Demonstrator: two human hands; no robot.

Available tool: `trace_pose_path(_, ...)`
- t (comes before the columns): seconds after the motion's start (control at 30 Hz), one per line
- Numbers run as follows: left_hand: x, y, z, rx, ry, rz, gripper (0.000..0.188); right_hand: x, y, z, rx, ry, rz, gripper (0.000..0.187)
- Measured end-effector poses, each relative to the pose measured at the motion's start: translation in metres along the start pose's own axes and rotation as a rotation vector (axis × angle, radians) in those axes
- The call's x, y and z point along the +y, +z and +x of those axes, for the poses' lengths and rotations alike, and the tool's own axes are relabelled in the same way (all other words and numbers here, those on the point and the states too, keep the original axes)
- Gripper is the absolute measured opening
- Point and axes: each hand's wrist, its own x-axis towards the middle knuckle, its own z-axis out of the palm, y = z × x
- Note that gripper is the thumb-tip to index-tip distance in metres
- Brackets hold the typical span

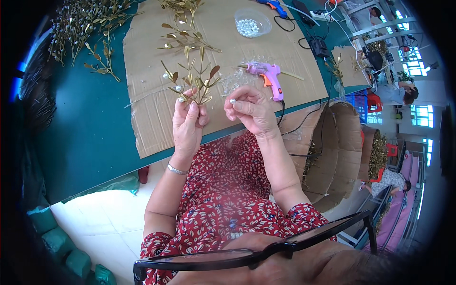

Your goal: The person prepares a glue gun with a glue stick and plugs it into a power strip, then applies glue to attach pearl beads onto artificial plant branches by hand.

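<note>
While the gold leaf sprig [192,78] is standing up over the brown cardboard sheet [152,99], the left hand [188,121] is pinching its stem at the bottom. The right hand [250,109] is just beside it, pinching a small white bead [232,101] in its fingertips. A purple glue gun [269,76] is lying on the cardboard near the right hand. A clear bowl of white beads [252,22] is sitting farther back on the green bench [90,128].

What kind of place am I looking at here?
Likely a craft assembly workshop: a glue gun lies on cardboard over a green table, with a bowl of pearl beads and piled gold-leaf sprigs.
</note>
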Motion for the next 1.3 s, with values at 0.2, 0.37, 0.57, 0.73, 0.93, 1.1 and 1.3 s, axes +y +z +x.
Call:
trace_pose_path(0.2, 0.000, 0.000, -0.002, 0.032, -0.017, 0.005, 0.032, 0.008, 0.002, -0.002, 0.041, -0.044, -0.022, 0.016)
trace_pose_path(0.37, 0.000, 0.001, -0.002, 0.035, -0.005, 0.039, 0.033, 0.011, 0.004, -0.003, 0.082, -0.057, -0.051, 0.017)
trace_pose_path(0.57, 0.001, 0.003, -0.001, 0.020, 0.004, 0.109, 0.034, 0.014, 0.003, -0.006, 0.092, -0.069, -0.121, 0.020)
trace_pose_path(0.73, 0.000, 0.009, -0.001, 0.059, 0.019, 0.144, 0.034, 0.016, 0.011, -0.008, 0.251, -0.125, -0.466, 0.024)
trace_pose_path(0.93, -0.003, -0.001, 0.000, 0.004, 0.032, 0.159, 0.036, 0.018, 0.020, -0.007, 0.247, -0.174, -0.581, 0.024)
trace_pose_path(1.1, -0.003, -0.001, 0.000, 0.012, 0.031, 0.186, 0.036, 0.018, 0.020, -0.009, 0.240, -0.193, -0.627, 0.024)
trace_pose_path(1.3, -0.004, -0.001, -0.001, 0.011, 0.043, 0.243, 0.037, 0.019, 0.020, -0.010, 0.242, -0.213, -0.644, 0.024)
